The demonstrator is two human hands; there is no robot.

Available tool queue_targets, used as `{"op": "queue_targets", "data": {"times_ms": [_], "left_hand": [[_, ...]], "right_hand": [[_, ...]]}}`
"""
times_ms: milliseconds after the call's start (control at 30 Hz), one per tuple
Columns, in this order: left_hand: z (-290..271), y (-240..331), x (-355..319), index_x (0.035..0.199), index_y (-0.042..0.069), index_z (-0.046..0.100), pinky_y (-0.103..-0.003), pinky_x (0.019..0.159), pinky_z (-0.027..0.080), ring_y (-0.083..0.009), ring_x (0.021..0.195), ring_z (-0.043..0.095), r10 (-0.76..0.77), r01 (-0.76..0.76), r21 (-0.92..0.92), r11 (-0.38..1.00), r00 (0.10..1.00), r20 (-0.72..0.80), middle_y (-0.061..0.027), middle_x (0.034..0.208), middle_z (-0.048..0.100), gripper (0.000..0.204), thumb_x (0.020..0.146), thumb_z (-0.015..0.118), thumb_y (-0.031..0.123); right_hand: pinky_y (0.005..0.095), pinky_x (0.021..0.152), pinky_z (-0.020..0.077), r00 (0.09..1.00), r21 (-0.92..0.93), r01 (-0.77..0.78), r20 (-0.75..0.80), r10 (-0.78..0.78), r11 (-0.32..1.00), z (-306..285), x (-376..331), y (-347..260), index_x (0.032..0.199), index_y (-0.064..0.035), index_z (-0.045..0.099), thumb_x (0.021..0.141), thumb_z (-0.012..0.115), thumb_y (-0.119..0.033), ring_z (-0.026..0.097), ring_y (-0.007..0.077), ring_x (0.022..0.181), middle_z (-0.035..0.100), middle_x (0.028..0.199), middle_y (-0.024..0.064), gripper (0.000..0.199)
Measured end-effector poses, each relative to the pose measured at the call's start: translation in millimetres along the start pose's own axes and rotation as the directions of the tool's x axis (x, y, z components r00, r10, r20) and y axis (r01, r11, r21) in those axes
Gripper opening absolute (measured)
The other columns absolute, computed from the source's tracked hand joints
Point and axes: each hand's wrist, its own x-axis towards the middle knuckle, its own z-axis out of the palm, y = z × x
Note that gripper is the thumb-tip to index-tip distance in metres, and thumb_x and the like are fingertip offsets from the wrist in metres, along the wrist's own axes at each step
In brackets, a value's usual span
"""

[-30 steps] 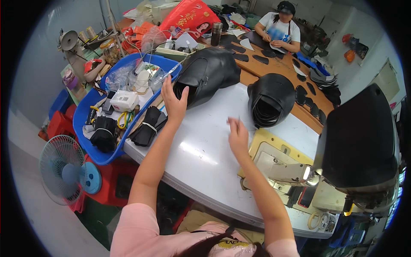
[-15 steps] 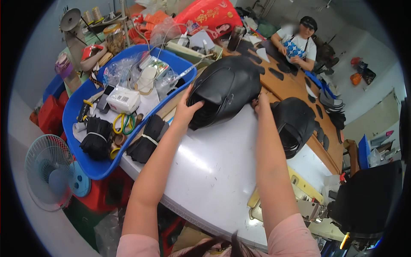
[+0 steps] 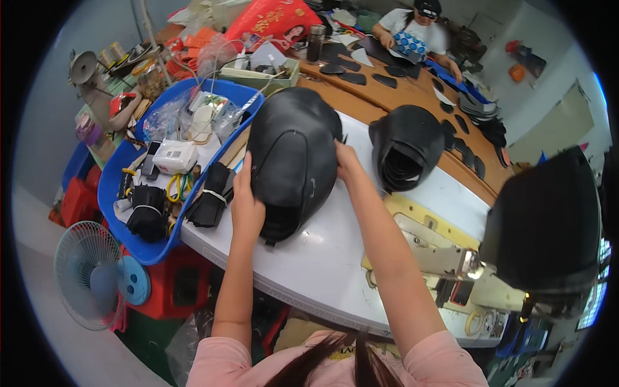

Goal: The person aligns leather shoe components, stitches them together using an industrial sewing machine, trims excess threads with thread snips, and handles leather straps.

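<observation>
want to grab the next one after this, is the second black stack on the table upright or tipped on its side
Tipped on its side: the second black stack lies on the white table with its layered open end facing the camera.

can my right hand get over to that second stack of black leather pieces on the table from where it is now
Probably yes. The right hand grips the near black stack, and the second stack lies just to its right on the white table, with nothing between them. It would have to let go first.

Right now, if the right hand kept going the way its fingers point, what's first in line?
The right hand already lies on the large black leather stack, fingers pointing up-left across it. Beyond the stack, likely the green tray; depth is unclear.
</observation>
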Motion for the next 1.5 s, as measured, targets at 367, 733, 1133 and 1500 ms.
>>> {"op": "queue_targets", "data": {"times_ms": [367, 733, 1133, 1500], "left_hand": [[-27, 4, -14, 0.127, 0.009, 0.037, -0.041, 0.09, 0.034, -0.0366, 0.107, 0.042, 0.284, -0.246, 0.378, 0.893, 0.958, -0.047, -0.0182, 0.117, 0.044, 0.06, 0.07, 0.052, -0.002], [-8, 1, -35, 0.097, -0.003, 0.051, -0.029, 0.082, 0.045, -0.019, 0.088, 0.054, -0.328, 0.488, -0.867, 0.103, 0.839, 0.433, -0.0106, 0.091, 0.056, 0.021, 0.085, 0.054, 0.014], [-27, -10, -36, 0.098, 0.001, 0.049, -0.036, 0.085, 0.042, -0.0246, 0.097, 0.053, -0.461, 0.529, -0.839, 0.127, 0.78, 0.423, -0.0119, 0.102, 0.055, 0.023, 0.075, 0.053, 0.003], [-51, 92, -161, 0.126, 0.004, 0.037, -0.042, 0.101, 0.028, -0.0272, 0.119, 0.038, -0.163, 0.426, -0.899, -0.102, 0.884, 0.437, -0.0131, 0.127, 0.042, 0.046, 0.091, 0.04, 0.033]], "right_hand": [[0.03, 0.058, 0.0439, 0.903, -0.548, 0.428, 0.295, -0.313, 0.719, -41, -173, 79, 0.077, 0.0025, 0.058, 0.078, 0.055, -0.024, 0.059, 0.0174, 0.062, 0.06, 0.064, 0.0126, 0.027], [0.0316, 0.054, 0.0433, 0.79, -0.766, 0.371, -0.037, -0.612, 0.525, -236, -384, 54, 0.076, 0.0007, 0.057, 0.076, 0.058, -0.007, 0.057, 0.0217, 0.059, 0.058, 0.068, 0.0143, 0.007], [0.0431, 0.062, 0.0441, 0.452, -0.962, 0.133, -0.155, -0.878, 0.238, -322, -332, -12, 0.076, -0.0004, 0.053, 0.072, 0.065, -0.017, 0.055, 0.0365, 0.071, 0.054, 0.077, 0.0164, 0.021], [0.0427, 0.065, 0.0437, 0.522, -0.951, 0.052, -0.234, -0.82, 0.305, -319, -325, -17, 0.079, 0.0021, 0.055, 0.074, 0.061, -0.012, 0.056, 0.0379, 0.075, 0.057, 0.077, 0.0202, 0.016]]}}
